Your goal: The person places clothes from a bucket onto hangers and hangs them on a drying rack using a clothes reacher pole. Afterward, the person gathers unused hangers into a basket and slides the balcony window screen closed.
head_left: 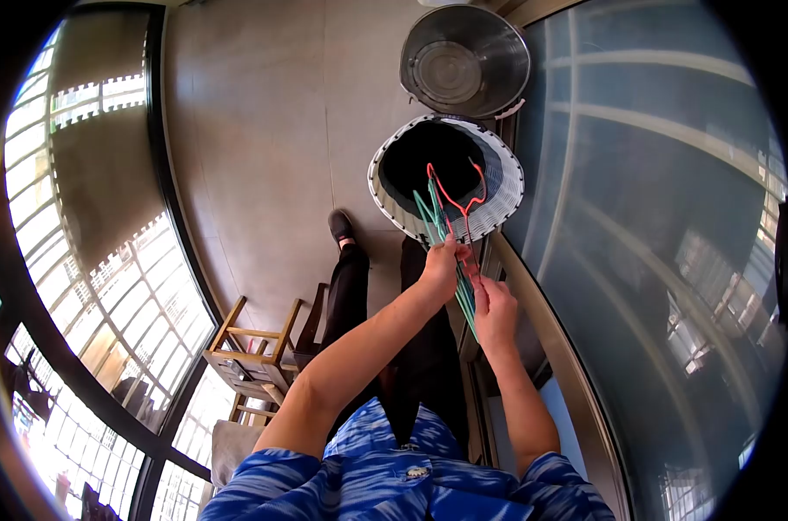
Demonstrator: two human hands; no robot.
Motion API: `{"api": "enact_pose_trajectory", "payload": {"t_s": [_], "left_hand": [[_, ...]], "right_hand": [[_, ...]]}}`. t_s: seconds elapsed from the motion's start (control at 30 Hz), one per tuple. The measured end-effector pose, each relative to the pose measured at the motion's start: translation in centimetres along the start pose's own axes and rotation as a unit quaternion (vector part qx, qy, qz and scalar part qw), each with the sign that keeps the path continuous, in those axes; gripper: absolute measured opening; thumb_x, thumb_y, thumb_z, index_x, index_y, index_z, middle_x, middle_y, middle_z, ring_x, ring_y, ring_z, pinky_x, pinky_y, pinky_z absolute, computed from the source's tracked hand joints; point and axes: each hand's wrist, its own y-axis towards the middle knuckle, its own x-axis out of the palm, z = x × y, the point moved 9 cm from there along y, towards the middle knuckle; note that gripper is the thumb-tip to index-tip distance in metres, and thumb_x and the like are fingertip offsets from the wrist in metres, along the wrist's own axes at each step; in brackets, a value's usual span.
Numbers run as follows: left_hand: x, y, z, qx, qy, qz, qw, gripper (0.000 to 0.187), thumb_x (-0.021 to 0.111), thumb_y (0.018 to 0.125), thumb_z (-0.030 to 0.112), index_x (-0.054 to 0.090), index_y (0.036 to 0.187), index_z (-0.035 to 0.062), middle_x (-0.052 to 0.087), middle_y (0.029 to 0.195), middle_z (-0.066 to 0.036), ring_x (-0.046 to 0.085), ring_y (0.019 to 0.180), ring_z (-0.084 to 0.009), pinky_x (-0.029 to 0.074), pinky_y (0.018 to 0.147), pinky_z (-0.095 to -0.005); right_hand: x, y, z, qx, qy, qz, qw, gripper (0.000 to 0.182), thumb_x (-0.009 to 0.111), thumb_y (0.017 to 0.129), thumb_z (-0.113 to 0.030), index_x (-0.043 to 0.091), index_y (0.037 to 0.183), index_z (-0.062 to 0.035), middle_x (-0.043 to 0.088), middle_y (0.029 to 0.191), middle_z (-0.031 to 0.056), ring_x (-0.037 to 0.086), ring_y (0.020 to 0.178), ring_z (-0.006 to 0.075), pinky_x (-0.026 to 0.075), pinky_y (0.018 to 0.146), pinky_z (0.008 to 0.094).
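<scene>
Several thin hangers, green ones (465, 300) and a red one (467, 210), are held in front of my body. My left hand (443, 263) is closed around the bundle near its middle. Close beside it on the right, my right hand (494, 308) pinches the hangers a little lower down. The hooked end of the red hanger and the tips of the green ones reach over a white woven basket (502, 187) with a dark inside. What lies in the basket is too dark to make out.
A metal bucket (507, 61) stands just beyond the basket. A glass panel (655, 217) with a metal frame runs along the right. Wooden stools (255, 356) stand at the lower left, by barred windows (107, 304). My shoe (341, 226) rests on the tiled floor (255, 130).
</scene>
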Motion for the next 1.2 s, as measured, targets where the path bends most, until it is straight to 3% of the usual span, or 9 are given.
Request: {"api": "enact_pose_trajectory", "payload": {"t_s": [0.4,0.57,0.73,0.8,0.93,1.03,1.07,1.1,1.2], "left_hand": [[2.1,4.2,0.2,-0.054,-0.088,-0.036,0.994,0.04,0.035,0.095,0.04,0.043,0.1,0.0014,0.057,0.098,-0.023,0.06,0.087,-0.0337,0.05,0.074,-0.0462],[3.9,7.5,0.1,0.05,-0.044,-0.115,0.991,0.04,0.045,0.092,0.041,0.046,0.102,0.0024,0.057,0.095,-0.014,0.058,0.086,-0.0237,0.047,0.078,-0.0383],[0.8,9.7,0.4,0.308,0.247,0.047,0.918,0.058,0.055,0.088,0.032,0.035,0.128,-0.0053,0.058,0.109,-0.016,0.056,0.102,-0.026,0.043,0.086,-0.0319],[-1.3,7.7,0.5,0.292,0.283,0.109,0.907,0.046,0.055,0.086,0.026,0.042,0.121,-0.0017,0.061,0.098,-0.017,0.06,0.092,-0.0283,0.046,0.08,-0.0339],[-6.5,7.0,-2.5,0.22,0.297,0.145,0.918,0.032,0.052,0.083,0.018,0.047,0.108,-0.001,0.061,0.089,-0.02,0.059,0.088,-0.0352,0.046,0.079,-0.041],[-10.1,6.3,-4.1,0.217,0.317,0.198,0.902,0.028,0.051,0.083,0.016,0.047,0.106,0.0004,0.061,0.089,-0.021,0.059,0.089,-0.0369,0.046,0.078,-0.0424],[-11.1,6.5,-4.8,0.198,0.323,0.204,0.903,0.026,0.051,0.082,0.016,0.048,0.103,0.0017,0.061,0.09,-0.023,0.059,0.09,-0.038,0.046,0.079,-0.0439],[-11.7,5.7,-4.8,0.189,0.318,0.229,0.9,0.024,0.05,0.082,0.016,0.048,0.102,0.0022,0.061,0.091,-0.024,0.059,0.09,-0.0391,0.046,0.08,-0.0452],[-12.4,5.5,-6.0,0.184,0.323,0.25,0.894,0.025,0.052,0.081,0.014,0.049,0.103,0.0032,0.061,0.09,-0.023,0.059,0.089,-0.0384,0.047,0.079,-0.0436]], "right_hand": [[3.4,0.1,5.2,0.145,0.09,-0.109,0.979,0.014,0.05,0.088,-0.011,0.056,0.094,0.0002,0.061,0.07,0.0167,0.062,0.068,0.0327,0.046,0.06,0.0393],[4.5,2.8,5.9,0.04,-0.026,-0.072,0.996,0.015,0.053,0.086,-0.013,0.051,0.086,0.002,0.058,0.071,0.0194,0.058,0.071,0.0385,0.044,0.063,0.0438],[7.8,8.1,10.5,-0.12,-0.061,0.02,0.991,0.017,0.054,0.085,-0.012,0.051,0.084,0.0045,0.055,0.081,0.0255,0.052,0.082,0.0437,0.041,0.071,0.0471],[10.1,11.1,15.8,-0.062,-0.034,-0.041,0.997,0.028,0.053,0.086,-0.022,0.051,0.086,0.0059,0.055,0.077,0.0236,0.055,0.068,0.0426,0.046,0.06,0.0453],[12.1,14.8,20.5,-0.168,-0.197,-0.061,0.964,0.029,0.052,0.086,-0.024,0.052,0.088,0.005,0.057,0.079,0.0225,0.058,0.066,0.0385,0.05,0.051,0.0408],[13.0,14.9,25.6,0.172,-0.03,-0.143,0.974,0.03,0.055,0.084,-0.025,0.054,0.092,0.0035,0.06,0.079,0.0238,0.06,0.07,0.0393,0.049,0.058,0.0449],[12.7,16.0,24.7,0.021,-0.142,-0.123,0.982,0.03,0.055,0.085,-0.026,0.055,0.093,0.003,0.06,0.077,0.0239,0.06,0.069,0.0394,0.047,0.062,0.0466],[12.0,15.7,23.1,0.106,-0.092,-0.159,0.977,0.031,0.056,0.084,-0.027,0.056,0.091,0.0025,0.061,0.078,0.0242,0.06,0.073,0.0392,0.047,0.063,0.0464],[12.7,16.5,22.3,-0.008,-0.268,-0.189,0.945,0.027,0.053,0.083,-0.024,0.057,0.087,0.003,0.06,0.081,0.0274,0.058,0.081,0.0444,0.045,0.07,0.0485]]}}
